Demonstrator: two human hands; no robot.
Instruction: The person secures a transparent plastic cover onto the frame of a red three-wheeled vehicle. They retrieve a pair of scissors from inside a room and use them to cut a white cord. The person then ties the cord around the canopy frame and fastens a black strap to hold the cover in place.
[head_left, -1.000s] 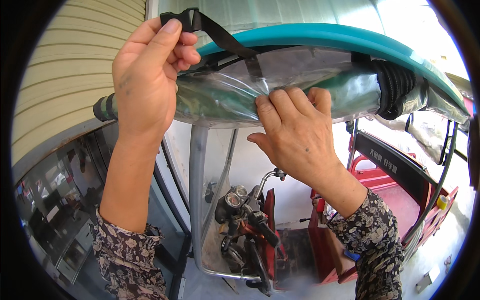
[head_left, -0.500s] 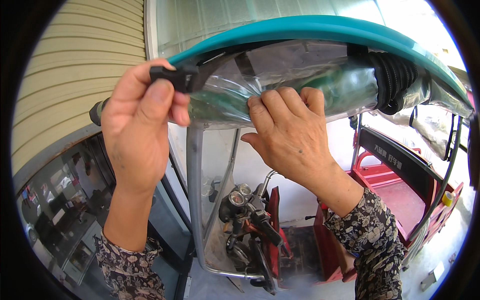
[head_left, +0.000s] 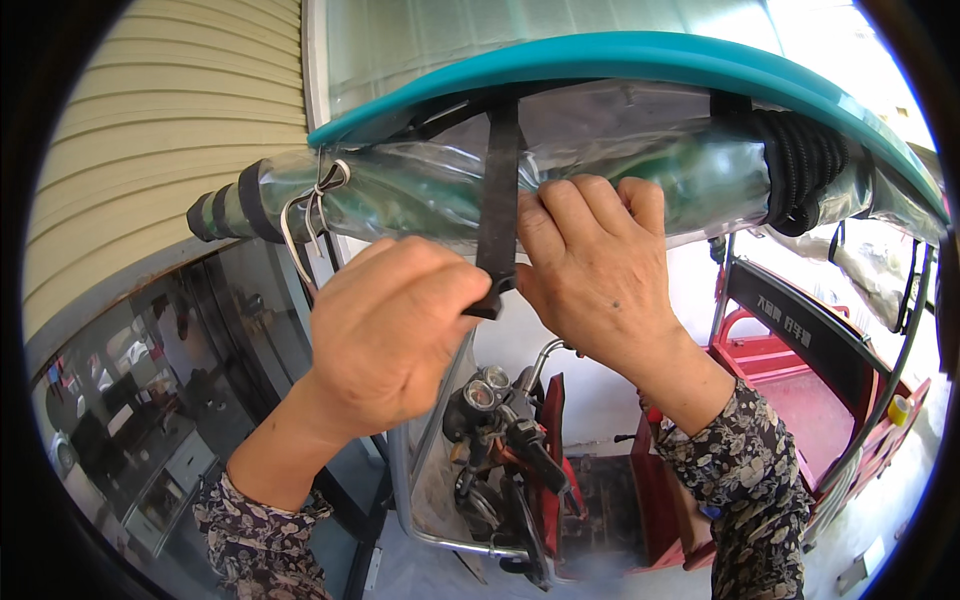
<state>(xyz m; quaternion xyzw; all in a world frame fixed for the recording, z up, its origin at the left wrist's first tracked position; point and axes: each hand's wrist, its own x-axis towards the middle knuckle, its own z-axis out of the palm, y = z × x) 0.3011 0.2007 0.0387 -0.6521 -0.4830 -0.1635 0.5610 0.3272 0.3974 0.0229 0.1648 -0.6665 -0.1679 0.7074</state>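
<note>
A clear and green plastic sheet (head_left: 710, 185), rolled up, hangs along the underside of a teal canopy (head_left: 620, 55). Down across the front of the roll runs a flat black strap (head_left: 498, 190). My left hand (head_left: 385, 335) is closed on the black plastic buckle (head_left: 488, 302) at the strap's lower end, and its fingers hide part of it. Just to the right, my right hand (head_left: 605, 265) presses against the roll with its fingers curled over it. The right fingertips are partly hidden, and the thumb is close to the buckle.
Below stands a red three-wheeler with handlebars (head_left: 530, 440), round gauges (head_left: 480, 393) and a red cargo bed (head_left: 790, 415). A white cord (head_left: 320, 195) is tied around the roll's left part. At left are a yellow slatted wall (head_left: 180, 110) and a glass door (head_left: 130, 400).
My left hand has moved right and down, drawing the strap and its buckle across the front of the roll. The right hand stays on the roll at nearly the same place.
</note>
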